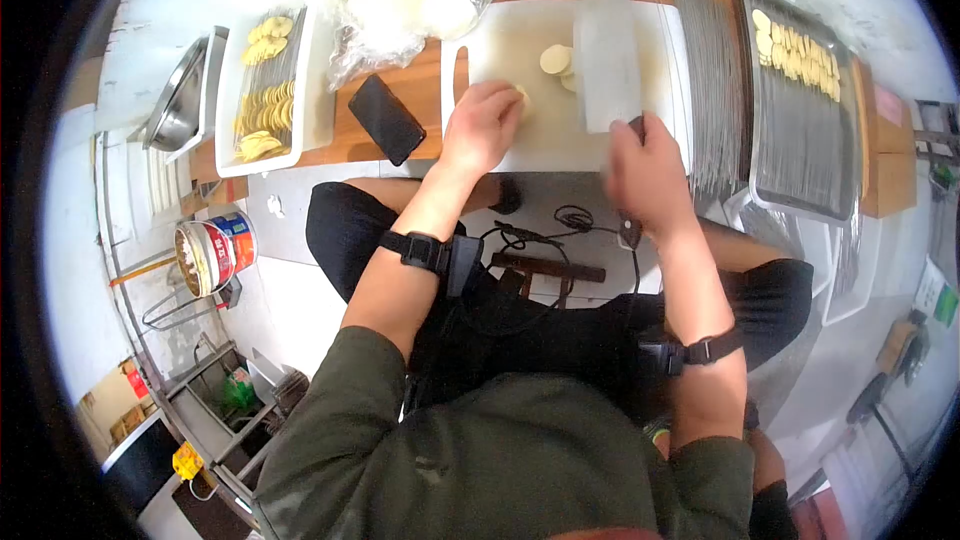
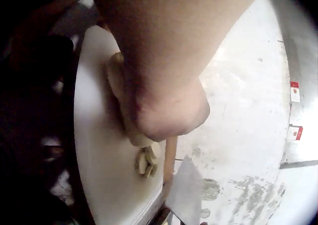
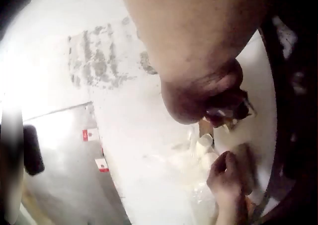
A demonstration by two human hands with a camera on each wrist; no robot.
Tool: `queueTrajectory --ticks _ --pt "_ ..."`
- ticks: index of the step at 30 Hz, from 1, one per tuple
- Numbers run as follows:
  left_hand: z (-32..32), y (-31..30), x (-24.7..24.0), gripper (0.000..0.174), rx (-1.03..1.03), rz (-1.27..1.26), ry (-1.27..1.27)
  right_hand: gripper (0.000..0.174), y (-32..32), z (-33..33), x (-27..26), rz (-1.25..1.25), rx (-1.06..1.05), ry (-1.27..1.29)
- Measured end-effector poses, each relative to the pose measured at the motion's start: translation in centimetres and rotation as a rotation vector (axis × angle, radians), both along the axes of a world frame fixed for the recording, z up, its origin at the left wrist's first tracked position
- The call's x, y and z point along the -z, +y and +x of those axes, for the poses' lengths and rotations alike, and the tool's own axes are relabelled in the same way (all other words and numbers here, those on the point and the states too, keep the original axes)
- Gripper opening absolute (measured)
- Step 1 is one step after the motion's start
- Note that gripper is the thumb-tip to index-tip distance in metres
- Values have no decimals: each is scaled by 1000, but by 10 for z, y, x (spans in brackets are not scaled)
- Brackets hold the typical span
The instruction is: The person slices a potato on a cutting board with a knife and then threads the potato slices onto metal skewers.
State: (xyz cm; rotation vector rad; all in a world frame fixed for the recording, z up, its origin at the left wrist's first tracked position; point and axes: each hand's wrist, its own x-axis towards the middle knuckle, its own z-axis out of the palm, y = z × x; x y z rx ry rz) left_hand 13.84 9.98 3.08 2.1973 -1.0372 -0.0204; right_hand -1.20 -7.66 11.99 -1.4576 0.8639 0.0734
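Head view, left hand: the left hand curls its fingers over a pale, elongated food piece on the white rectangular cutting board.
Head view, right hand: the right hand grips the dark-handled cleaver with a broad grey metal blade, beside pale round slices.
Left wrist view, slices: they lie near the food piece's end.
Right wrist view, hands: right grips the dark handle; left covers part of the food piece.
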Motion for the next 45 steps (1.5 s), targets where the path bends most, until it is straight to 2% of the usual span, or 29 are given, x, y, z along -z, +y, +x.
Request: queueTrajectory --ticks 1,3,4,5,10,16,19,26,28,41,44,45 --pt "1 -1 1 14 10 -12 -15 23 5 -5 4 0 -1 4" --pt "1 -3 3 14 4 -15 -13 22 19 -21 8 -635 -289 -77" --pt "0 -3 2 14 -5 -16 -13 23 26 -22 -2 -582 -377 46" --pt "0 -4 2 14 -1 -17 -10 24 34 -26 1 -664 -447 79" --pt "-1 -2 2 14 -13 -28 -54 20 60 -42 14 -836 -531 -9" --pt "-3 -2 -3 17 -18 48 27 19 57 -44 5 -853 -580 -8" --pt "-2 -3 -1 17 -16 65 -13 18 54 -43 0 -832 -588 0" --pt "-3 -6 -1 12 5 47 -80 17 50 -42 12 -794 -576 14" --pt "-2 -6 0 12 8 58 -70 11 50 -39 12 -828 -610 30" --pt "-1 -7 -4 11 5 45 -41 10 49 -21 33 -852 -621 140" --pt "-2 -4 -3 11 10 -15 -23 14 35 -12 25 -697 -577 191" --pt "-5 -2 -2 11 2 -11 -20 17 27 -12 33 -466 -434 130"
